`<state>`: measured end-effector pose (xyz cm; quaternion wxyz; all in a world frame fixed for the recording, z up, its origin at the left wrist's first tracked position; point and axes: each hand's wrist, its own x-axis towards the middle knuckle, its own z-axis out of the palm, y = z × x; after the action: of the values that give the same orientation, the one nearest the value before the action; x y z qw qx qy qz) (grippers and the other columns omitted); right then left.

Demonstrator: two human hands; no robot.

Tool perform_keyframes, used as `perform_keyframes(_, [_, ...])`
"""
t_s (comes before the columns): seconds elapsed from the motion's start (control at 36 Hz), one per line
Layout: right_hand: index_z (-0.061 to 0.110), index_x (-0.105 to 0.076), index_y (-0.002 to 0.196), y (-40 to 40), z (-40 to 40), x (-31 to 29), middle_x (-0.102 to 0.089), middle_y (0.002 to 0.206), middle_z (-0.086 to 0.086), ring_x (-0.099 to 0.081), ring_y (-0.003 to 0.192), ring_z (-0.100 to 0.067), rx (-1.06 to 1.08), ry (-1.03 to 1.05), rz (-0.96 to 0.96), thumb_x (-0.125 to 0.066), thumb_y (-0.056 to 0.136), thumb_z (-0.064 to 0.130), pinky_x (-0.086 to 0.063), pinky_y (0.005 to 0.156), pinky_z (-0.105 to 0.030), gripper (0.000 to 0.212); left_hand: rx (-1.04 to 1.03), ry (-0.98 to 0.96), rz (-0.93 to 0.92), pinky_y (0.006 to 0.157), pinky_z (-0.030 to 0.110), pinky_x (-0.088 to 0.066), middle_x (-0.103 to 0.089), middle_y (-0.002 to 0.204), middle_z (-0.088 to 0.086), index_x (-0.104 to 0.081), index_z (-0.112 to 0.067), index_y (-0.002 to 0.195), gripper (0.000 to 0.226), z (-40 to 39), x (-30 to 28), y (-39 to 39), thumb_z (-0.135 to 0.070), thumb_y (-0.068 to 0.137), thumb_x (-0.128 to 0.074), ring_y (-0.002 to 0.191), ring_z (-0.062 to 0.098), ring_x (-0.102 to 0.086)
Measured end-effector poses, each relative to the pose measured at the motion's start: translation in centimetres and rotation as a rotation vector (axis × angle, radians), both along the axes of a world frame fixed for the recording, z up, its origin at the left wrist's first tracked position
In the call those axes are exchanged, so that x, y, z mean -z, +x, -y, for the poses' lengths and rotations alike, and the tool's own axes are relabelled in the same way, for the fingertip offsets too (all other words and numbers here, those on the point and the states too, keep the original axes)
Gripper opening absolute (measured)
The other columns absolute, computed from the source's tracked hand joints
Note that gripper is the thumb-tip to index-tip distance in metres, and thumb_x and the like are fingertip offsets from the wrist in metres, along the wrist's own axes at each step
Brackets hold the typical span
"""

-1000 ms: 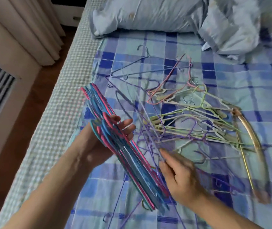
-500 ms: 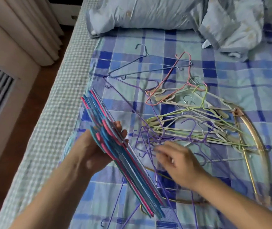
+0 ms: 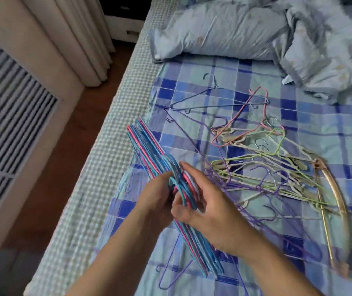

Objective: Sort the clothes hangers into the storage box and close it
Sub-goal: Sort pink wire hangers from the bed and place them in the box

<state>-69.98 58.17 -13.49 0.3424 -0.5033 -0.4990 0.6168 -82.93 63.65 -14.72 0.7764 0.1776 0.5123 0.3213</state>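
Bundle of blue and pink hangers [image 3: 149, 154] held on edge above the bed [image 3: 331, 142], near its left edge, running diagonally from far-left to near-right. Left hand [image 3: 156, 195] wraps the bundle from the left at the hooks; its fingers mostly hidden behind the stack, closed around it. Right hand [image 3: 205, 212] meets it from the right: thumb under the hook cluster, fingers [image 3: 189, 167] curled over the top, pinching the hooks. Hooks sit between both hands, touching them.

Loose pile of purple, green, cream and pink hangers [image 3: 262, 167] lies mid-bed, just right of the hands. Gold hanger [image 3: 335, 195] lies at the pile's right side. One blue wire hanger [image 3: 217, 101] lies apart, farther up. Pillow [image 3: 220, 30] at the bed's far end.
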Motion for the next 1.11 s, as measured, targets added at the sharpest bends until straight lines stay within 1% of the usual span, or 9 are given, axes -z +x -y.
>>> perform_keyframes(0.08, [0.045, -0.049, 0.141, -0.3, 1.5, -2.9, -0.072, 0.115, -0.003, -0.068, 0.107, -0.016, 0.121, -0.025, -0.146, -0.073, 0.087, 0.022, -0.05, 0.097, -0.029, 0.063, 0.004, -0.048, -0.016, 0.071, 0.041, -0.053, -0.06, 0.085, 0.024, -0.06, 0.007, 0.103, 0.022, 1.4, -2.8, -0.2, -0.008, 0.098, -0.045, 0.081, 0.036, -0.059])
perform_keyframes(0.17, [0.043, -0.059, 0.133, -0.5, 3.2, -6.2, -0.074, 0.103, -0.005, -0.07, 0.093, -0.015, 0.24, -0.045, -0.258, -0.079, 0.082, 0.026, -0.052, 0.086, -0.021, 0.058, 0.015, -0.066, 0.017, 0.068, 0.038, -0.053, -0.063, 0.089, 0.023, -0.063, 0.007, 0.107, 0.027, 3.1, -5.8, -0.6, -0.01, 0.099, -0.043, 0.077, 0.034, -0.061])
perform_keyframes(0.36, [0.029, -0.058, 0.139, 0.8, 6.4, -11.7, -0.063, 0.074, -0.014, -0.06, 0.069, -0.023, 0.304, -0.104, -0.495, -0.092, 0.068, 0.028, -0.052, 0.071, -0.023, 0.079, 0.157, -0.064, 0.245, 0.068, 0.034, -0.052, -0.066, 0.074, 0.011, -0.076, -0.009, 0.08, 0.029, 6.7, -10.1, -0.4, -0.021, 0.092, -0.052, 0.059, 0.021, -0.06])
perform_keyframes(0.44, [0.033, -0.057, 0.139, 0.9, 7.4, -12.9, -0.059, 0.071, -0.011, -0.058, 0.067, -0.023, 0.281, -0.091, -0.455, -0.084, 0.075, 0.019, -0.052, 0.072, -0.025, 0.071, 0.142, -0.104, 0.053, 0.075, 0.038, -0.051, -0.066, 0.089, 0.015, -0.064, -0.002, 0.109, 0.022, 7.6, -10.1, -0.5, -0.016, 0.094, -0.057, 0.073, 0.024, -0.064])
perform_keyframes(0.5, [0.033, -0.053, 0.142, 0.8, 8.1, -13.4, -0.058, 0.072, -0.011, -0.057, 0.066, -0.023, 0.264, -0.091, -0.434, -0.076, 0.08, 0.012, -0.052, 0.073, -0.026, 0.069, 0.113, -0.109, -0.224, 0.091, 0.04, -0.053, -0.061, 0.122, 0.015, -0.047, -0.009, 0.135, 0.046, 8.5, -9.9, -0.5, -0.017, 0.093, -0.064, 0.105, 0.03, -0.065])
perform_keyframes(0.56, [0.032, -0.05, 0.145, 0.6, 8.7, -13.7, -0.058, 0.075, -0.012, -0.057, 0.067, -0.023, 0.247, -0.096, -0.43, -0.073, 0.084, 0.009, -0.053, 0.075, -0.027, 0.069, 0.065, -0.053, -0.352, 0.1, 0.044, -0.05, -0.057, 0.125, 0.012, -0.044, -0.016, 0.134, 0.053, 9.1, -10.2, -0.5, -0.018, 0.087, -0.069, 0.108, 0.028, -0.061])
perform_keyframes(0.69, [0.03, -0.055, 0.141, 0.1, 9.9, -14.3, -0.058, 0.076, -0.013, -0.057, 0.068, -0.021, 0.302, -0.11, -0.385, -0.07, 0.085, 0.003, -0.051, 0.068, -0.023, 0.063, 0.083, -0.18, 0.039, 0.072, 0.034, -0.044, -0.059, 0.075, 0.007, -0.057, -0.014, 0.098, 0.017, 9.0, -10.5, -0.8, -0.026, 0.086, -0.058, 0.065, 0.021, -0.057])
perform_keyframes(0.97, [0.019, -0.06, 0.137, 3.3, 12.6, -15.9, -0.063, 0.077, -0.018, -0.063, 0.068, -0.027, 0.518, -0.131, -0.36, -0.06, 0.093, 0.018, -0.054, 0.07, -0.029, 0.044, 0.15, -0.198, 0.183, 0.093, 0.04, -0.048, -0.068, 0.104, 0.011, -0.062, -0.012, 0.11, 0.021, 9.5, -7.6, -2.6, -0.025, 0.097, -0.051, 0.091, 0.028, -0.066])
perform_keyframes(1.11, [0.016, -0.074, 0.114, 6.8, 14.1, -18.4, -0.064, 0.074, -0.012, -0.06, 0.063, -0.021, 0.604, 0.007, -0.34, -0.063, 0.086, 0.013, -0.055, 0.07, -0.029, 0.03, 0.181, -0.207, 0.091, 0.109, 0.046, -0.045, -0.067, 0.105, 0.012, -0.064, -0.007, 0.118, 0.024, 9.8, -6.6, -3.2, -0.018, 0.101, -0.05, 0.093, 0.029, -0.067])
